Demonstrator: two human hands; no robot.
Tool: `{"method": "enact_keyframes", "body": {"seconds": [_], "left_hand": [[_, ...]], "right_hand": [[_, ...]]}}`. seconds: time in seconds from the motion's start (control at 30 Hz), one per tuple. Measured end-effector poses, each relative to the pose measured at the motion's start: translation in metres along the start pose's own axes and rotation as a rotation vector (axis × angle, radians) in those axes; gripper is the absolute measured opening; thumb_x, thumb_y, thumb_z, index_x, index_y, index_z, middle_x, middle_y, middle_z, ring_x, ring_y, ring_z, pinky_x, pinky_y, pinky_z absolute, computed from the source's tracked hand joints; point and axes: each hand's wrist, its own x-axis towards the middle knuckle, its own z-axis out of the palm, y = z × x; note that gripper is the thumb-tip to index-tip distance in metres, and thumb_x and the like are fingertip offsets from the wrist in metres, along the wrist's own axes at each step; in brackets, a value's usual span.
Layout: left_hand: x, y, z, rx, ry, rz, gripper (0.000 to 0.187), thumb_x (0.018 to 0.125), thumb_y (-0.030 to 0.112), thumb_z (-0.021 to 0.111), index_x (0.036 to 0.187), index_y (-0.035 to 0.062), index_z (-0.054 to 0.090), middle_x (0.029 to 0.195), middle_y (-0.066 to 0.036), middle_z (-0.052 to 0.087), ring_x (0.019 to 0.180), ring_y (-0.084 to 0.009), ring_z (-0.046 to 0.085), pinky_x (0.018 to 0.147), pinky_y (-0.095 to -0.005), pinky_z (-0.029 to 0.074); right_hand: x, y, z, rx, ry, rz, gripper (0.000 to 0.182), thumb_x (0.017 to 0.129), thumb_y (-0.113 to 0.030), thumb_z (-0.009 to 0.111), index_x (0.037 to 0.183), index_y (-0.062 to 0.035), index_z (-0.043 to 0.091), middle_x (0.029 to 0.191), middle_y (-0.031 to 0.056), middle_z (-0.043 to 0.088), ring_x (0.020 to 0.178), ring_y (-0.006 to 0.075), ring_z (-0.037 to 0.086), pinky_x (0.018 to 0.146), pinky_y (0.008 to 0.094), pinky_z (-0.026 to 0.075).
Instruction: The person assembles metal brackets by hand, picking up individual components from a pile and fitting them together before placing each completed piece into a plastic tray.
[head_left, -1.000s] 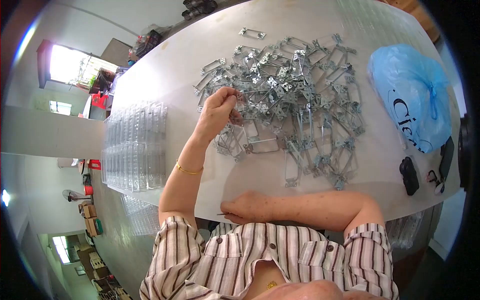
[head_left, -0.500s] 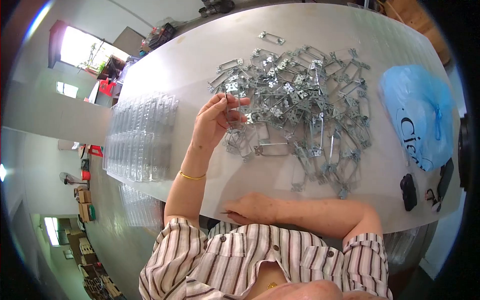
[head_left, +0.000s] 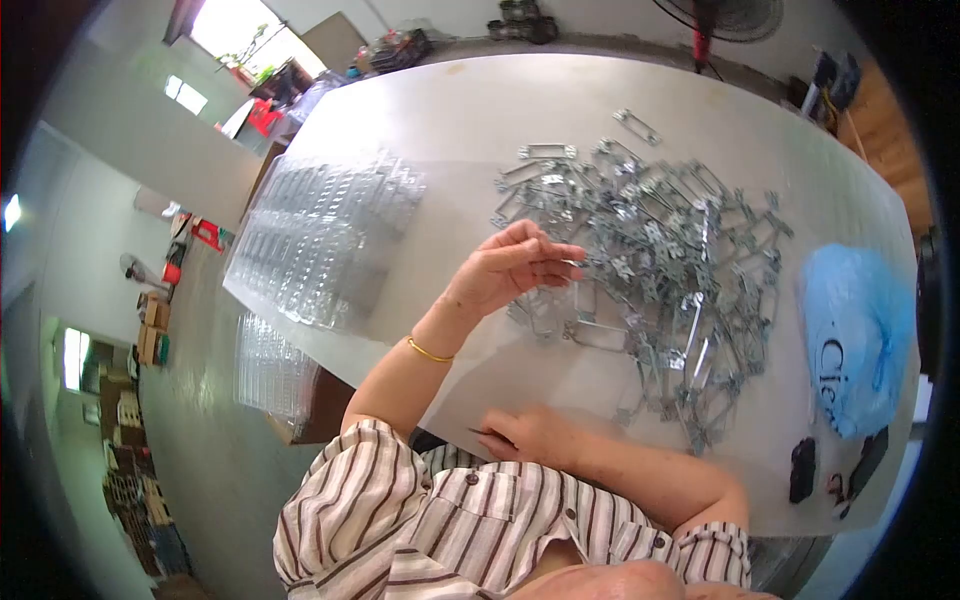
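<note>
My left hand (head_left: 512, 265), with a gold bangle at its wrist, hovers at the near left edge of a heap of metal brackets (head_left: 650, 250). Its fingers stretch out toward the heap, somewhat blurred, and I see no bracket between them. The brackets are thin, shiny frames with flat, perforated ends, tangled together. Low by the table's front edge, my right hand (head_left: 535, 437) is closed on a thin dark pointed tool (head_left: 482, 432). Only the tool's tip shows; its kind is hidden by the fingers.
Stacked clear plastic trays (head_left: 320, 240) lie on the left of the pale table (head_left: 480, 100). More trays (head_left: 272, 365) stand lower, beside the table. On the right are a blue plastic bag (head_left: 855, 340) and a black object (head_left: 803, 470). A fan (head_left: 735, 15) stands behind the table.
The bracket that was in my left hand no longer shows there. That hand has reached closer over the heap's edge. The view has turned, shifting the table contents right and down.
</note>
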Motion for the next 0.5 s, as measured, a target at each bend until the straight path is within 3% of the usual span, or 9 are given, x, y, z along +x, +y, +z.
{"method": "enact_keyframes", "body": {"seconds": [0.1, 0.23, 0.27, 0.37, 0.4, 0.5], "left_hand": [[-0.005, -0.001, -0.004, 0.012, -0.07, 0.022, 0.009, 0.105, 0.016, 0.056, 0.107, 0.0087, 0.061, 0.134, -0.027, 0.061, 0.122, -0.0384, 0.063, 0.104, -0.0506, 0.052], [-0.013, 0.001, -0.005, 0.081, -0.07, 0.021, 0.01, 0.104, 0.017, 0.059, 0.105, 0.0072, 0.06, 0.115, -0.017, 0.067, 0.111, -0.032, 0.067, 0.098, -0.0461, 0.054], [-0.015, -0.001, -0.004, 0.109, 0.005, 0.034, 0.013, 0.102, 0.018, 0.062, 0.108, 0.007, 0.059, 0.109, -0.013, 0.066, 0.099, -0.0265, 0.07, 0.089, -0.04, 0.056], [-0.024, 0.005, -0.012, 0.116, 0.025, -0.05, 0.016, 0.101, 0.018, 0.064, 0.113, 0.0075, 0.057, 0.109, -0.011, 0.067, 0.089, -0.0217, 0.071, 0.081, -0.0345, 0.057], [-0.026, 0.005, -0.009, 0.121, 0.049, -0.033, 0.024, 0.1, 0.019, 0.065, 0.119, 0.0077, 0.055, 0.106, -0.009, 0.066, 0.078, -0.0165, 0.069, 0.072, -0.0295, 0.056], [-0.032, 0.002, -0.017, 0.066, 0.047, -0.054, 0.03, 0.099, 0.018, 0.067, 0.124, 0.0073, 0.055, 0.102, -0.007, 0.065, 0.073, -0.0133, 0.066, 0.064, -0.0259, 0.054]], "right_hand": [[0.003, -0.001, 0.001, 0.007, 0.02, -0.013, 0.016, 0.091, -0.017, 0.071, 0.098, -0.0067, 0.061, 0.081, 0.0169, 0.067, 0.072, 0.0383, 0.067, 0.064, 0.0461, 0.054], [0.0, -0.002, 0.002, 0.019, -0.008, 0.093, 0.017, 0.09, -0.013, 0.073, 0.1, -0.0058, 0.061, 0.082, 0.0171, 0.069, 0.071, 0.0374, 0.068, 0.063, 0.0433, 0.055], [0.0, -0.003, 0.001, 0.019, -0.028, 0.148, 0.018, 0.09, -0.012, 0.073, 0.101, -0.0054, 0.061, 0.082, 0.0173, 0.069, 0.07, 0.0373, 0.069, 0.063, 0.0424, 0.055], [0.001, -0.005, 0.001, 0.004, 0.002, 0.13, 0.019, 0.09, -0.01, 0.073, 0.103, -0.0045, 0.061, 0.078, 0.0173, 0.068, 0.067, 0.0368, 0.068, 0.06, 0.042, 0.055], [0.002, -0.005, 0.0, 0.0, -0.009, 0.12, 0.019, 0.09, -0.01, 0.073, 0.103, -0.0045, 0.061, 0.078, 0.0173, 0.068, 0.067, 0.0368, 0.068, 0.06, 0.042, 0.055], [0.004, -0.008, -0.002, 0.017, -0.012, 0.156, 0.017, 0.094, -0.015, 0.069, 0.106, -0.0065, 0.06, 0.083, 0.0199, 0.068, 0.075, 0.0406, 0.068, 0.064, 0.0466, 0.054]]}}
